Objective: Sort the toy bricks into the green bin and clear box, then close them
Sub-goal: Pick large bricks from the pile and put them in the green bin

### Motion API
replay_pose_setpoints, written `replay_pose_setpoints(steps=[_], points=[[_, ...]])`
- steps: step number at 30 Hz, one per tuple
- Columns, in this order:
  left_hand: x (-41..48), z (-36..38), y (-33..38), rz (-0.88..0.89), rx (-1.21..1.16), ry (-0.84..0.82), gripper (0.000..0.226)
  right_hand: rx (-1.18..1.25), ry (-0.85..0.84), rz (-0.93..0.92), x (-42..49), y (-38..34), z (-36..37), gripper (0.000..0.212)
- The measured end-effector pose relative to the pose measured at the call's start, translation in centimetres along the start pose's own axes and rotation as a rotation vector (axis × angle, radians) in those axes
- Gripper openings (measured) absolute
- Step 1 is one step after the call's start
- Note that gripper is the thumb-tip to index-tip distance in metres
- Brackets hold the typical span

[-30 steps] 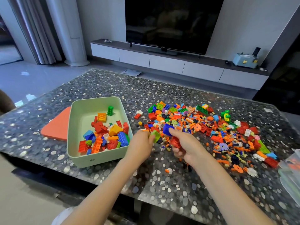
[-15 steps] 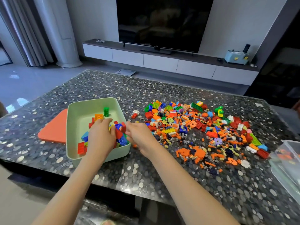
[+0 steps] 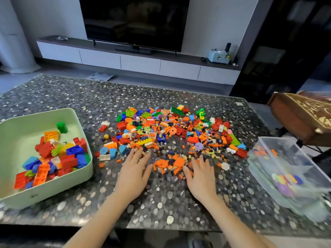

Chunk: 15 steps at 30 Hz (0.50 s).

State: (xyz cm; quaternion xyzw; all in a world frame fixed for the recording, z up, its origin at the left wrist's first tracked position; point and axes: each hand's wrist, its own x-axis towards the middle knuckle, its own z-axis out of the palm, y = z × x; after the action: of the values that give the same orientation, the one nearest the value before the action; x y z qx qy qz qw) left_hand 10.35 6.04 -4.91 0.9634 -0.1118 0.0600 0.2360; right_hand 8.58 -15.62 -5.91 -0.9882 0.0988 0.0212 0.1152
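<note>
Toy bricks [image 3: 172, 133] lie heaped mid-desk [image 3: 161, 203]. Left hand [image 3: 133, 173] and right hand [image 3: 201, 176] rest flat, fingers spread, at the heap's near edge. Green bin [image 3: 84, 178] sits left, clear box [image 3: 268, 192] right.

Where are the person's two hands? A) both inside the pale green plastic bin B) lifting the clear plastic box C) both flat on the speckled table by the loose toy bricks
C: the left hand and right hand lie straight-fingered on the speckled table, touching the loose toy bricks.

Our left hand [image 3: 133, 173] and right hand [image 3: 201, 178] lie flat, fingers spread, on the counter [image 3: 161, 203] at the brick pile's [image 3: 172, 133] near edge
</note>
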Motion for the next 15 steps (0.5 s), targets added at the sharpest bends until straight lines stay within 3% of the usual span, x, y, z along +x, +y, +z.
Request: replay_pose_setpoints(steps=[2,4,6,7,9,12,15], points=[[0.7,1.4,1.0,-0.006,0.002,-0.055,0.055,0.072,-0.042,-0.099,-1.3,-1.2,0.3,0.069],[1.3,2.7,1.7,0.003,0.016,-0.077,0.078,0.135,-0.060,-0.156,-2.5,-1.5,0.3,0.066],[1.5,3.8,1.9,0.042,0.049,-0.117,0.106,0.241,0.016,-0.133,-2.6,-0.5,-0.6,0.050],[1.4,4.2,2.2,0.068,0.053,-0.130,0.109,0.275,0.078,-0.094,-2.4,0.3,-1.3,0.045],[1.1,4.4,2.8,0.123,0.029,-0.146,0.105,0.239,0.152,-0.030,-1.2,2.1,-2.4,0.038],[0.5,4.4,3.9,0.153,-0.032,-0.174,0.101,0.187,0.022,-0.022,0.4,3.3,-3.1,0.044],[0.5,4.1,4.7,0.136,-0.117,-0.168,0.072,0.197,-0.058,-0.034,1.4,3.1,-3.1,0.048]])
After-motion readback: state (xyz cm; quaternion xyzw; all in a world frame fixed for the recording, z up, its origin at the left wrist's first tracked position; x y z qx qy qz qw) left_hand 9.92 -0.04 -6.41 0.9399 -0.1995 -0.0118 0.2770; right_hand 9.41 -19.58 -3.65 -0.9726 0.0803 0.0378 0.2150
